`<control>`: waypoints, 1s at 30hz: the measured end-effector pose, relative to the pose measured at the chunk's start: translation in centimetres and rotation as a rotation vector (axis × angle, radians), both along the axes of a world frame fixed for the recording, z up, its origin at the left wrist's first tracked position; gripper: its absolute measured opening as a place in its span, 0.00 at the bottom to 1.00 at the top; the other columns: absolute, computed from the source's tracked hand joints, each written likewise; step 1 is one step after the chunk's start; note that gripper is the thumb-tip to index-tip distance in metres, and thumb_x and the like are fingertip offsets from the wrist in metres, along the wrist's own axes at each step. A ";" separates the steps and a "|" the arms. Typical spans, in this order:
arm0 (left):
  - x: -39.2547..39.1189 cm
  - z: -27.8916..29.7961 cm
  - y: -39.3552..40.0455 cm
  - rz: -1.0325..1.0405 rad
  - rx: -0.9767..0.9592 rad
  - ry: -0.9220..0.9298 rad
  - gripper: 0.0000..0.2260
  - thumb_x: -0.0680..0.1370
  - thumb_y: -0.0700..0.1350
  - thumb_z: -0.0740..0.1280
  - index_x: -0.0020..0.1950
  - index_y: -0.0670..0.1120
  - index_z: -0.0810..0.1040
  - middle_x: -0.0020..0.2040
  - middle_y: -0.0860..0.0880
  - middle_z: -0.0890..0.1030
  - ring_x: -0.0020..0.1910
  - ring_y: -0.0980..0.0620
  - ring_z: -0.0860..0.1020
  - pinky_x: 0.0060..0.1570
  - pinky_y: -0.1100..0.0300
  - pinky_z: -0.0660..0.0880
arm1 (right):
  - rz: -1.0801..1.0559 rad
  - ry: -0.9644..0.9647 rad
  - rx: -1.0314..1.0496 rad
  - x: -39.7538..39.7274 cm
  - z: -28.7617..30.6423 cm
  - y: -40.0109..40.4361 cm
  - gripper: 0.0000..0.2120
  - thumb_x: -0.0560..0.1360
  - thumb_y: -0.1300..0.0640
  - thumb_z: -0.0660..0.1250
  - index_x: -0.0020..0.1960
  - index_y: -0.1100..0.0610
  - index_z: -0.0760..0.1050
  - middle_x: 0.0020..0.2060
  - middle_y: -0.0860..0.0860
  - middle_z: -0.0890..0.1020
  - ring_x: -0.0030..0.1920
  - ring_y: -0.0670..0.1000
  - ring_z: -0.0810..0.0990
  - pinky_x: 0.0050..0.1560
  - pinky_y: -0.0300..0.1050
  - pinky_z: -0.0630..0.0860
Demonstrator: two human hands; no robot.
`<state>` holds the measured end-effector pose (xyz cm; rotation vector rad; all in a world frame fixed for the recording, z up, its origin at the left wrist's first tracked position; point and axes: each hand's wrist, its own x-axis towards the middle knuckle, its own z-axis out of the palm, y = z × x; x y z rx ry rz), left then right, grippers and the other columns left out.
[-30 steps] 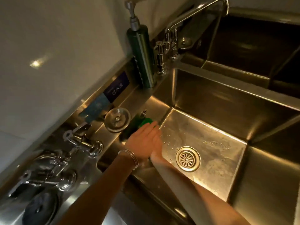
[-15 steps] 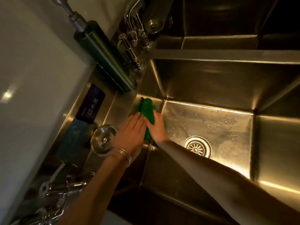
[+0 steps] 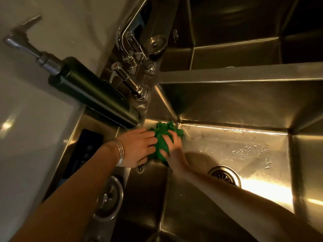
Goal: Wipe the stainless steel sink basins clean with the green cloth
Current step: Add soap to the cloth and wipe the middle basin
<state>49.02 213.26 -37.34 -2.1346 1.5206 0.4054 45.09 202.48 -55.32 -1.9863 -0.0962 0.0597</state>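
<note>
The crumpled green cloth [image 3: 163, 135] sits at the far left corner of the near stainless steel basin [image 3: 236, 147], by the ledge. My right hand [image 3: 172, 143] grips the cloth with curled fingers. My left hand [image 3: 139, 148], wearing thin bangles at the wrist, lies with straight fingers against the cloth's left side, over the ledge. Water droplets dot the basin floor around the round drain [image 3: 225, 175]. A second basin [image 3: 244, 32] lies farther back, dark.
A dark green soap pump bottle [image 3: 90, 91] stands on the ledge left of the chrome tap [image 3: 132, 67]. A sink strainer plug [image 3: 108, 199] and a dark label [image 3: 82, 151] lie on the left ledge; another plug [image 3: 156, 43] rests by the far basin. White wall at left.
The view has tipped closer over the sink. Both hands reached the cloth at the ledge; the right hand has gathered it into a bunch at the basin's corner.
</note>
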 end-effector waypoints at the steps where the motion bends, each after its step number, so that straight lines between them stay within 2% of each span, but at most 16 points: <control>1: 0.4 -0.2 0.1 0.001 -0.004 0.010 0.11 0.65 0.54 0.61 0.38 0.49 0.78 0.39 0.52 0.76 0.41 0.52 0.71 0.43 0.58 0.61 | -0.003 0.014 -0.008 -0.4 0.1 0.4 0.25 0.73 0.62 0.68 0.68 0.57 0.65 0.68 0.58 0.62 0.67 0.58 0.63 0.70 0.56 0.64; 3: 0.8 -0.6 0.2 0.015 -0.024 0.024 0.13 0.66 0.53 0.57 0.38 0.49 0.78 0.39 0.52 0.75 0.41 0.52 0.69 0.42 0.59 0.60 | -0.003 0.034 -0.018 -1.3 0.1 1.1 0.27 0.75 0.61 0.65 0.70 0.55 0.59 0.69 0.58 0.60 0.69 0.59 0.60 0.71 0.57 0.61; 6: 1.0 -0.9 0.4 0.032 -0.073 0.042 0.12 0.67 0.52 0.57 0.39 0.48 0.77 0.39 0.51 0.74 0.41 0.52 0.67 0.41 0.58 0.60 | 0.008 0.057 -0.050 -1.4 0.2 1.3 0.27 0.75 0.61 0.64 0.71 0.60 0.59 0.70 0.59 0.58 0.70 0.60 0.57 0.71 0.58 0.59; 9: 1.1 -1.2 0.8 0.024 -0.112 0.059 0.11 0.66 0.51 0.58 0.40 0.47 0.77 0.39 0.50 0.74 0.41 0.51 0.66 0.40 0.57 0.60 | 0.046 0.045 -0.135 0.6 0.1 0.6 0.28 0.75 0.61 0.66 0.71 0.62 0.60 0.69 0.61 0.59 0.68 0.63 0.60 0.69 0.60 0.62; 11: 1.3 -1.3 0.8 0.006 -0.113 0.049 0.12 0.66 0.51 0.59 0.40 0.46 0.77 0.39 0.49 0.74 0.41 0.50 0.66 0.40 0.56 0.59 | 0.026 0.031 -0.171 2.6 -0.2 -0.1 0.28 0.73 0.61 0.67 0.70 0.64 0.63 0.68 0.65 0.62 0.63 0.66 0.66 0.63 0.64 0.67; 14: 1.2 -1.5 0.8 -0.009 -0.126 0.053 0.12 0.66 0.50 0.59 0.39 0.45 0.77 0.38 0.48 0.74 0.41 0.50 0.65 0.39 0.55 0.59 | -0.073 0.028 -0.124 5.3 0.1 -0.8 0.25 0.73 0.61 0.66 0.68 0.65 0.65 0.66 0.66 0.65 0.57 0.67 0.70 0.58 0.66 0.69; 18: 1.1 -1.5 0.9 -0.009 -0.119 0.054 0.12 0.66 0.50 0.58 0.39 0.45 0.78 0.38 0.48 0.74 0.40 0.50 0.65 0.39 0.55 0.60 | -0.187 -0.048 -0.027 7.5 2.5 -0.7 0.24 0.75 0.62 0.64 0.69 0.62 0.64 0.68 0.61 0.64 0.61 0.63 0.68 0.64 0.60 0.65; 20: 1.1 -1.5 0.9 -0.014 -0.122 0.065 0.12 0.66 0.50 0.58 0.39 0.45 0.78 0.38 0.48 0.74 0.40 0.49 0.65 0.39 0.54 0.60 | -0.220 -0.064 -0.044 7.9 2.4 -0.3 0.24 0.76 0.62 0.64 0.70 0.61 0.63 0.68 0.60 0.64 0.63 0.62 0.67 0.66 0.57 0.64; 24: 1.2 -1.7 1.1 -0.013 -0.123 0.062 0.13 0.66 0.50 0.58 0.40 0.44 0.78 0.38 0.48 0.74 0.40 0.49 0.66 0.40 0.55 0.61 | -0.240 0.125 0.002 8.0 -1.5 -0.5 0.26 0.75 0.54 0.58 0.69 0.67 0.64 0.63 0.65 0.70 0.63 0.65 0.69 0.65 0.56 0.64; 26: 1.3 -1.8 1.1 -0.009 -0.118 0.067 0.13 0.66 0.50 0.58 0.40 0.45 0.78 0.38 0.48 0.75 0.41 0.49 0.66 0.40 0.55 0.61 | -0.230 0.219 0.010 8.1 -2.9 -0.8 0.26 0.76 0.55 0.58 0.70 0.68 0.62 0.63 0.66 0.70 0.63 0.66 0.69 0.65 0.55 0.64; 28: 1.3 -1.7 1.1 -0.008 -0.116 0.068 0.14 0.66 0.50 0.58 0.40 0.44 0.78 0.38 0.48 0.75 0.41 0.49 0.66 0.40 0.54 0.60 | -0.249 0.208 0.018 7.9 -2.3 -0.8 0.27 0.75 0.52 0.56 0.68 0.69 0.64 0.60 0.67 0.71 0.59 0.67 0.72 0.61 0.58 0.68; 30: 1.2 -1.5 1.0 -0.008 -0.114 0.070 0.14 0.65 0.50 0.58 0.40 0.44 0.78 0.39 0.48 0.75 0.40 0.49 0.65 0.39 0.54 0.60 | -0.260 0.113 0.047 7.7 0.7 -0.4 0.27 0.74 0.51 0.56 0.67 0.67 0.67 0.59 0.65 0.72 0.58 0.67 0.72 0.60 0.60 0.69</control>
